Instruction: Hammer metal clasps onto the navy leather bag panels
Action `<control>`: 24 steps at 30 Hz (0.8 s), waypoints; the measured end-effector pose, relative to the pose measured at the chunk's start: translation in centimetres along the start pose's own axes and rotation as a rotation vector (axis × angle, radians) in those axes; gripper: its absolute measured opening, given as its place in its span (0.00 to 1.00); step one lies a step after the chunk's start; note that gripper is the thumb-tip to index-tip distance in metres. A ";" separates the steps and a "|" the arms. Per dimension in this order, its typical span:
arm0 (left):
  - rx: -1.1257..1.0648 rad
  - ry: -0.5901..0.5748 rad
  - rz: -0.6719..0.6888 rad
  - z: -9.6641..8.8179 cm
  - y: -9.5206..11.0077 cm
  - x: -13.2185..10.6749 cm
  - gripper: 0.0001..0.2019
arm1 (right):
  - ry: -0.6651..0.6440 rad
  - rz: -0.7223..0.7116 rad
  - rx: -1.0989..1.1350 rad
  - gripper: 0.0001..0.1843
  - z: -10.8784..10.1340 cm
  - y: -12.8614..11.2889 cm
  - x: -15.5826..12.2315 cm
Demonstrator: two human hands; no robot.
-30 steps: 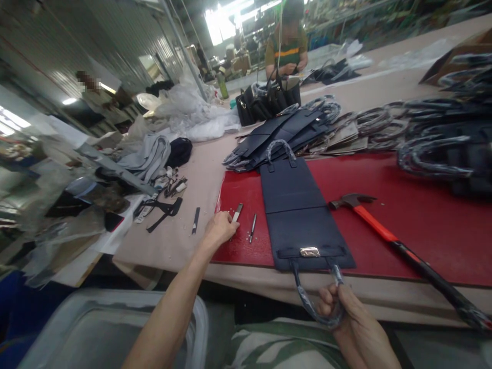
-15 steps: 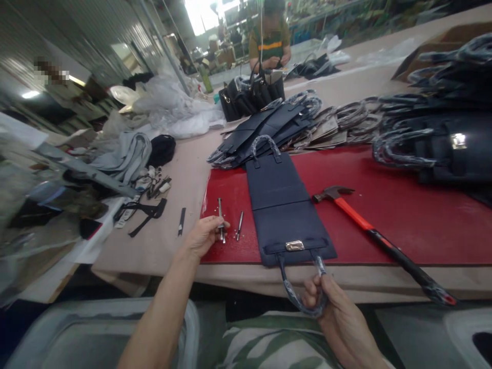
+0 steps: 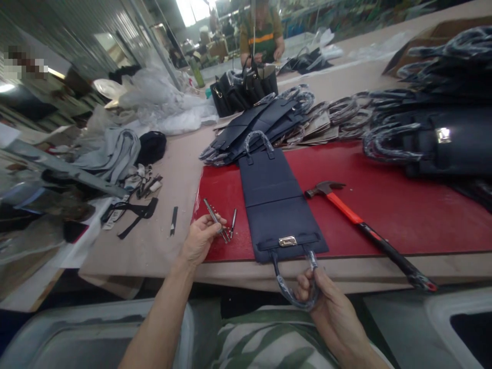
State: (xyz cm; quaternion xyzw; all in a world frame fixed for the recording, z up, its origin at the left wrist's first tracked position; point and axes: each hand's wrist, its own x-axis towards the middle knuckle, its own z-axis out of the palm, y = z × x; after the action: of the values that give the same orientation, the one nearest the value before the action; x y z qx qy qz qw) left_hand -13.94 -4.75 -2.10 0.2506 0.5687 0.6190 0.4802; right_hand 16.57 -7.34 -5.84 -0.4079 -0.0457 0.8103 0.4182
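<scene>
Right hand (image 3: pixel 326 302) first: it's closed in a fist around the wrapped handle (image 3: pixel 289 291), the loop that hangs off the near edge of the table (image 3: pixel 154 246), so this hand sits just below that edge, dead in line with the navy bag panel (image 3: pixel 274 205). The panel lies flat on the red mat (image 3: pixel 403 205), long axis running straight away from the person, near edge to far, with its far end leaning a touch left. Its metal clasp (image 3: pixel 287 241) sits at the near end, just above the gripped loop, and a second handle arches at the far end. Over to the left hand (image 3: pixel 200 238), at the mat's near-left corner: fingers pinched shut on a slim metal tool (image 3: pixel 211 211) that slants up and away to the left. Just beside those fingers a second slim tool (image 3: pixel 232 217) lies loose on the mat, between hand and panel, so the left hand is the nearer one to it. On the panel's other side, the hammer (image 3: pixel 357 220): head close to the panel's middle, orange-and-black shaft running off toward the near-right edge, nearer the right hand. Further back, a stack of panels (image 3: pixel 261 123) and a co-worker (image 3: pixel 261 38) at the far end.
</scene>
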 end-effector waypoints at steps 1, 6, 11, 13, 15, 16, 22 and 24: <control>-0.004 -0.001 -0.003 0.2 -0.3 -0.1 0.24 | 0.002 0.008 0.011 0.20 0.0 0.0 0.0; 0.046 0.003 0.063 1.0 -2.1 -0.4 0.21 | 0.005 0.034 0.021 0.21 -0.2 -0.1 -0.1; 0.287 -0.027 0.239 1.4 -2.5 -1.4 0.14 | -0.015 0.022 -0.030 0.21 -0.3 -0.2 -0.3; 0.382 -0.051 0.270 1.7 -2.2 -2.1 0.12 | 0.001 0.001 -0.072 0.22 -0.4 0.0 -0.4; 0.467 -0.069 0.267 2.1 -1.9 -2.8 0.12 | 0.025 -0.028 -0.145 0.25 -0.3 0.2 -0.6; 0.495 -0.077 0.254 2.2 -1.7 -3.1 0.12 | 0.044 -0.041 -0.184 0.27 -0.3 0.3 -0.7; 0.408 -0.038 0.221 2.7 -1.6 -3.6 0.12 | 0.070 0.017 -0.191 0.31 0.5 -0.5 -1.4; 0.345 -0.028 0.237 3.1 -1.7 -3.6 0.12 | 0.044 0.084 -0.125 0.31 0.7 -1.2 -1.4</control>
State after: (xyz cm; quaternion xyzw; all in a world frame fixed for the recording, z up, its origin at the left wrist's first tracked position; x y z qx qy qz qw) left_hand -9.24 -6.62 -2.16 0.4028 0.6263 0.5609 0.3618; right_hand 17.31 -7.41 -4.03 -0.4524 -0.0698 0.8136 0.3585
